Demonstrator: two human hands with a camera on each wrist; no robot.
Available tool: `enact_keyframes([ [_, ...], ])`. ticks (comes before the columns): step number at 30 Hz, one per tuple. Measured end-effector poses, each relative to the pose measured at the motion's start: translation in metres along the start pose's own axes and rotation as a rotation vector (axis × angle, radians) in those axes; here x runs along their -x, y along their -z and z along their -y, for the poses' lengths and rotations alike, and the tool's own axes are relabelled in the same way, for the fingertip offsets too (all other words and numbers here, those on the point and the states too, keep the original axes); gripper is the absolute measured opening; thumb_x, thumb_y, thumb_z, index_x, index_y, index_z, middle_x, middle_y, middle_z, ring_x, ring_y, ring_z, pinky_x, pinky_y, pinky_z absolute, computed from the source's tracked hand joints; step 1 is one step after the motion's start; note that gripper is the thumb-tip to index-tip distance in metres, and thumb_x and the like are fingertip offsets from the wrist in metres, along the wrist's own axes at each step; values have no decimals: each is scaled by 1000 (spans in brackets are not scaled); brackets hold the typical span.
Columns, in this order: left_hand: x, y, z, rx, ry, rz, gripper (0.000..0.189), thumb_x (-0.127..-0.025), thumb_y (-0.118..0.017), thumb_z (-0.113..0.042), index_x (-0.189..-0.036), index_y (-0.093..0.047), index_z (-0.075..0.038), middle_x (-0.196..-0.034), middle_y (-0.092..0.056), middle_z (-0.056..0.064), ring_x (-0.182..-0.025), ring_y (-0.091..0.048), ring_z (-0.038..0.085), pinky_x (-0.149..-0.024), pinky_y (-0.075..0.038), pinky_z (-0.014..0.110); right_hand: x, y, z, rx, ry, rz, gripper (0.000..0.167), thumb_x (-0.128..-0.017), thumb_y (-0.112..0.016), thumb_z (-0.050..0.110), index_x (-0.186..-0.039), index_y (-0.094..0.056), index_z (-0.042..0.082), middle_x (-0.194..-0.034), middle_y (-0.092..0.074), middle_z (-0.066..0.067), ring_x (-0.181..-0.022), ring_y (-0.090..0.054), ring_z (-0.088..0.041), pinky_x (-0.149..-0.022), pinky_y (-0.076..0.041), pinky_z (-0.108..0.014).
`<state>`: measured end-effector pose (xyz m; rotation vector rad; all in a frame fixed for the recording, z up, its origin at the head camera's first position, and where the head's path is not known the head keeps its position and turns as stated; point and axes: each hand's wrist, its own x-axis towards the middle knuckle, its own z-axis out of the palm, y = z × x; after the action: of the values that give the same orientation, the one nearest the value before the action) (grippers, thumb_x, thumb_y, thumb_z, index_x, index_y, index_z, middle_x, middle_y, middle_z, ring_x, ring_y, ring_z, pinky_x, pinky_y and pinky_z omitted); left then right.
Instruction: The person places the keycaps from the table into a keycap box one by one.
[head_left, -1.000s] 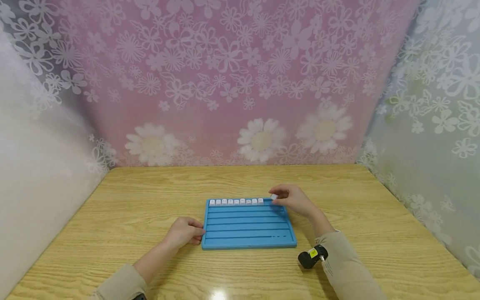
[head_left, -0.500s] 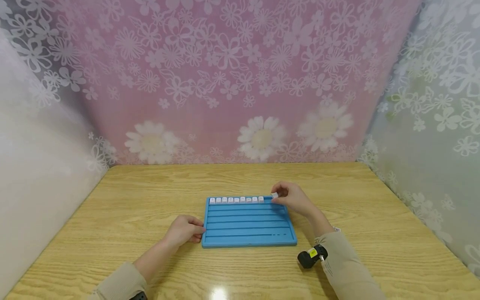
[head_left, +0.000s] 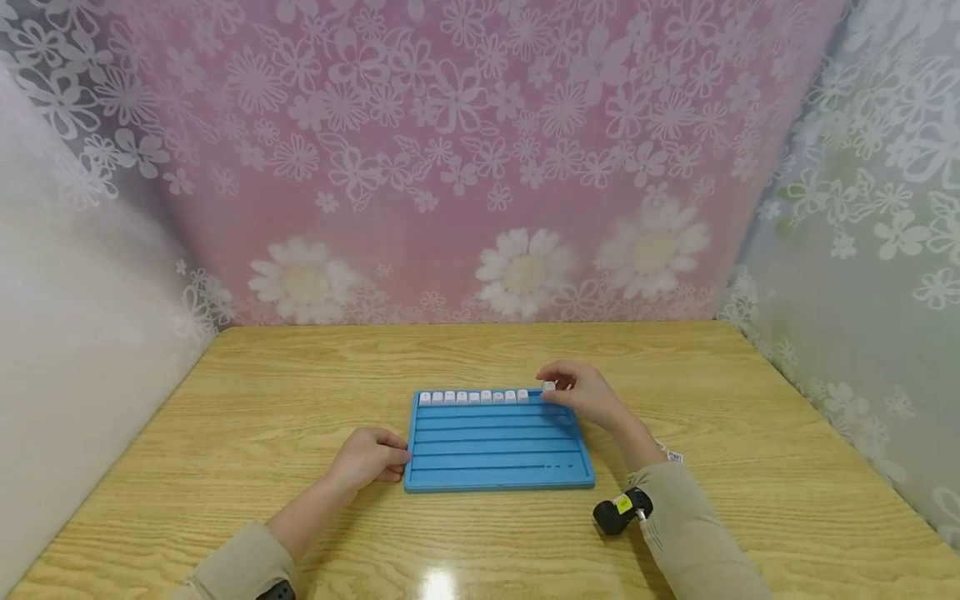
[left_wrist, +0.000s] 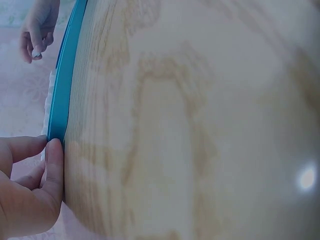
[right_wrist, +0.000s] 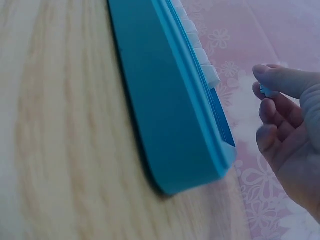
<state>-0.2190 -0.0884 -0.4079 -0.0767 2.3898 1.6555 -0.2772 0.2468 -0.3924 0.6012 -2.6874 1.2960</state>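
Note:
A blue keycap tray point(head_left: 487, 446) with ridged rows lies on the table; white keycaps point(head_left: 474, 397) line its far row from the left. My left hand point(head_left: 367, 457) holds the tray's left edge between thumb and fingers, and the left wrist view shows the thumb point(left_wrist: 54, 155) against the blue side. Over the tray's far right corner, my right hand point(head_left: 588, 396) pinches a single white keycap point(head_left: 548, 386) between thumb and fingertips. The right wrist view shows that keycap point(right_wrist: 267, 91) raised clear of the tray, its hollow underside partly visible.
The wooden table point(head_left: 300, 367) surrounds the tray. A pink flowered curtain point(head_left: 450, 167) hangs behind it, with pale sheets at both sides. A black device point(head_left: 622, 510) with a yellow label is strapped to the right wrist.
The pinched keycap has turned so that its top faces up more. My right hand hovers at nearly the same spot; my left hand stays on the tray. The head view has tilted slightly.

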Motion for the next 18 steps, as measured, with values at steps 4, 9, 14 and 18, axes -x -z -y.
enact_keyframes([
  [4, 0, 0, -1, 1, 5, -1, 14, -82, -64, 3, -94, -62, 10, -73, -58, 12, -60, -56, 16, -58, -55, 29, 0, 0, 0, -9, 7, 6, 21, -85, -68, 10, -104, -67, 2, -95, -62, -10, -75, -50, -20, -62, -45, -31],
  [9, 1, 0, -1, 1, 11, -7, 15, -81, -65, 2, -94, -62, 10, -73, -58, 12, -61, -56, 16, -58, -55, 29, -1, -1, 0, -19, -23, 15, 23, -85, -68, 9, -105, -66, 0, -89, -62, -7, -71, -52, -19, -58, -47, -28],
  [14, 1, 0, 0, 2, 10, -8, 15, -81, -65, 2, -94, -62, 9, -73, -58, 12, -61, -56, 16, -58, -55, 29, -1, -2, 0, -63, -59, 41, 26, -85, -65, 6, -110, -63, -3, -89, -62, -9, -73, -56, -19, -63, -53, -28],
  [18, 0, 0, 1, 3, 8, -8, 15, -81, -65, 2, -93, -62, 9, -72, -58, 12, -60, -56, 16, -58, -55, 29, 1, -2, 2, -130, -81, 84, 29, -87, -60, 2, -115, -58, -6, -95, -63, -14, -79, -62, -22, -70, -55, -32],
])
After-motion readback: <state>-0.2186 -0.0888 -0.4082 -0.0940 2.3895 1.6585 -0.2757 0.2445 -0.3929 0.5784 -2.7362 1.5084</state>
